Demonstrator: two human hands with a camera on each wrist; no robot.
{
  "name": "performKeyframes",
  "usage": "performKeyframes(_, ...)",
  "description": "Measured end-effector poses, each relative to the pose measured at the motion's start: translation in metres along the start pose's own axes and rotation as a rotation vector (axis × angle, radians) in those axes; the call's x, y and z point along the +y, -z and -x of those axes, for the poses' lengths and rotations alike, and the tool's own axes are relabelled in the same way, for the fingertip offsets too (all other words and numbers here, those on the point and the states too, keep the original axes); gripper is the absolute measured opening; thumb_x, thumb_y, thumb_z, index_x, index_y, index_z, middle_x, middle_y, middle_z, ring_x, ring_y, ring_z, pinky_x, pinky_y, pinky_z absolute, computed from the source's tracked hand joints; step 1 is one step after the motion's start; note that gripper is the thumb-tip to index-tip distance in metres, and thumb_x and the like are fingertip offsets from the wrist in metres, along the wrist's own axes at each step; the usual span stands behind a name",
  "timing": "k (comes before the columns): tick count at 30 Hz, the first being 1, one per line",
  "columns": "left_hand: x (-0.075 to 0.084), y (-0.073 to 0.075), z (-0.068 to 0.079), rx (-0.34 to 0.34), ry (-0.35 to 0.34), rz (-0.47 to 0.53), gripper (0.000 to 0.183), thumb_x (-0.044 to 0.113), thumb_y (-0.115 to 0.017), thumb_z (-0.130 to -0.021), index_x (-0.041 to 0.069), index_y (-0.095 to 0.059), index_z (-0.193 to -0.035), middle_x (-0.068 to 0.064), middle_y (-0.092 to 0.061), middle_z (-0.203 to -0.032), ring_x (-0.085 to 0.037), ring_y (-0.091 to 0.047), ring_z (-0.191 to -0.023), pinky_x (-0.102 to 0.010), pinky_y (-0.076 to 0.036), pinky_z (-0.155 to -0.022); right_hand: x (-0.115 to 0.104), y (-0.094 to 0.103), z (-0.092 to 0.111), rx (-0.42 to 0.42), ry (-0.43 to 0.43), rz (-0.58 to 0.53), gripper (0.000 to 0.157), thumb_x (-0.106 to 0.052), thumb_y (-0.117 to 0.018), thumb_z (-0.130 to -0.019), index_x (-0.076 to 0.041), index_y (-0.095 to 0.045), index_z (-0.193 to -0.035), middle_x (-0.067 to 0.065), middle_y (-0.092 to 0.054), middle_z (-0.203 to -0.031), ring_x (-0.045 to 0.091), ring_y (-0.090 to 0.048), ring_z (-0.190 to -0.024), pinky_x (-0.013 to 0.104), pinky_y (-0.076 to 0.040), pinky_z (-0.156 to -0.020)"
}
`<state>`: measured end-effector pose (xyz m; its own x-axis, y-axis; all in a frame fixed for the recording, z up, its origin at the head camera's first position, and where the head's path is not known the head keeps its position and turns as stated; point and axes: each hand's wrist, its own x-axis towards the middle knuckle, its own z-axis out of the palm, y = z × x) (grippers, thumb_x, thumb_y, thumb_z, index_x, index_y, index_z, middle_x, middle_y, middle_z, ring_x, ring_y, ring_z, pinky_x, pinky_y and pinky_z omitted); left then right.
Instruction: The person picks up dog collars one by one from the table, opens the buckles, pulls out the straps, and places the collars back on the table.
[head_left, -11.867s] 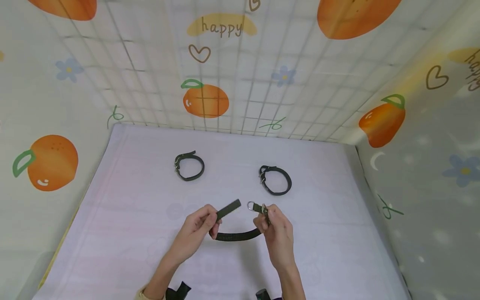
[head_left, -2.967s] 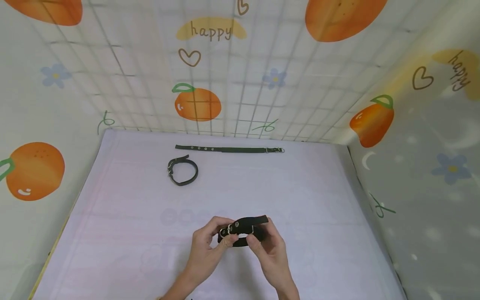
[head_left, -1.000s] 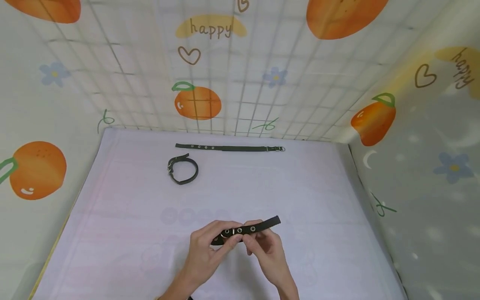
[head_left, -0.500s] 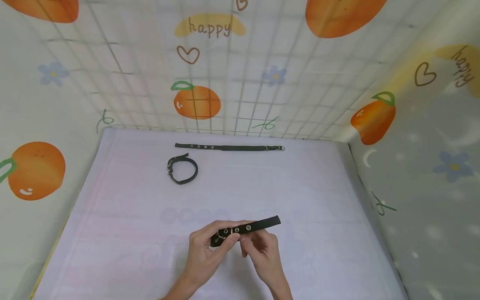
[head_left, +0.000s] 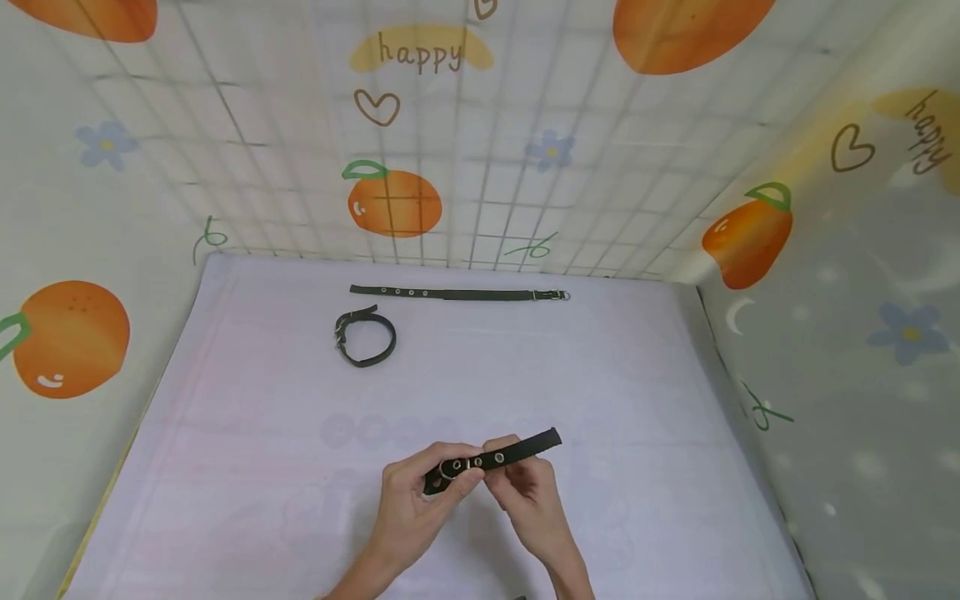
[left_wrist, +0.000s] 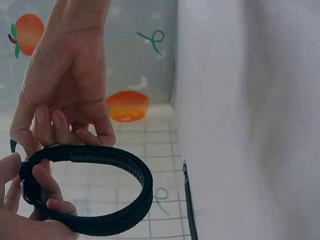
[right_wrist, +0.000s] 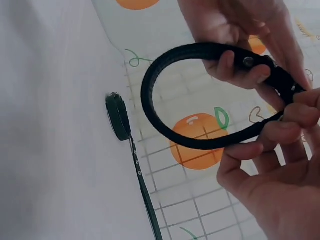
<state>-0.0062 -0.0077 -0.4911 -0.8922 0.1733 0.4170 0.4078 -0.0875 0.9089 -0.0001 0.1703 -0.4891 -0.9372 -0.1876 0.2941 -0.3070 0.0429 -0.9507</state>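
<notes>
Head view: above a pale cloth [head_left: 262,425], my left hand [head_left: 420,500] and right hand [head_left: 534,504], fingers curled, pinch one dark collar [head_left: 521,452] bent into a loop, its long axis slanting right and away, as its free end points. The band is textured, with three round metal eyelets [head_left: 499,458] showing. Beyond lie two more: a straight strap [head_left: 480,295], left to right, and a round buckled loop [head_left: 392,337].
</notes>
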Motion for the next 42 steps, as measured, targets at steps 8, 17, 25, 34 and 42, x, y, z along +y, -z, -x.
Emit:
performKeyframes(8, -0.004, 0.000, 0.001, -0.027, 0.029, 0.020, 0.026, 0.000, -0.075, -0.099, 0.015, -0.077, -0.120, -0.008, -0.082, -0.108, -0.004, -0.071, -0.084, -0.025, -0.061, -0.065, 0.006, 0.003, 0.002, 0.053, 0.099, 0.128, 0.028, 0.018, -0.068, -0.092, -0.006, -0.072, -0.107, 0.005, -0.060, -0.076, 0.006, -0.052, -0.069, 0.027, -0.051, -0.063)
performKeyframes(17, -0.004, 0.000, -0.002, -0.041, 0.131, -0.019, 0.021, 0.010, -0.077, -0.100, 0.019, -0.077, -0.119, -0.004, -0.082, -0.106, 0.000, -0.064, -0.079, -0.022, -0.055, -0.061, 0.014, -0.016, 0.005, 0.296, 0.250, 0.515, 0.028, 0.011, -0.066, -0.084, -0.007, -0.068, -0.104, -0.004, -0.054, -0.061, -0.008, -0.044, -0.059, 0.008, -0.037, -0.050)
performKeyframes(25, -0.004, 0.002, -0.004, -0.028, 0.085, -0.104, 0.021, 0.012, -0.081, -0.098, 0.021, -0.077, -0.116, -0.001, -0.082, -0.101, 0.000, -0.068, -0.078, -0.022, -0.059, -0.065, 0.010, -0.013, 0.003, 0.278, 0.111, 0.573, 0.024, 0.003, -0.072, -0.090, -0.015, -0.067, -0.105, -0.004, -0.065, -0.097, 0.007, -0.059, -0.090, 0.020, -0.049, -0.082)
performKeyframes(34, -0.004, 0.004, -0.002, -0.056, 0.105, -0.098, 0.019, 0.013, -0.078, -0.100, 0.019, -0.076, -0.117, -0.002, -0.080, -0.099, 0.001, -0.066, -0.077, -0.023, -0.058, -0.062, 0.006, -0.012, 0.004, 0.112, -0.083, 0.503, 0.013, -0.010, -0.058, -0.109, -0.023, -0.060, -0.110, -0.013, -0.067, -0.093, 0.004, -0.061, -0.087, 0.028, -0.053, -0.082)
performKeyframes(42, -0.008, 0.004, 0.000, -0.039, 0.124, -0.107, 0.025, 0.012, -0.081, -0.096, 0.021, -0.077, -0.119, -0.003, -0.067, -0.112, -0.010, -0.060, -0.089, -0.022, -0.053, -0.069, 0.005, -0.013, 0.003, 0.075, -0.220, 0.352, 0.033, -0.003, -0.051, -0.107, -0.022, -0.062, -0.083, 0.005, -0.058, -0.070, 0.003, -0.049, -0.066, 0.023, -0.046, -0.061)
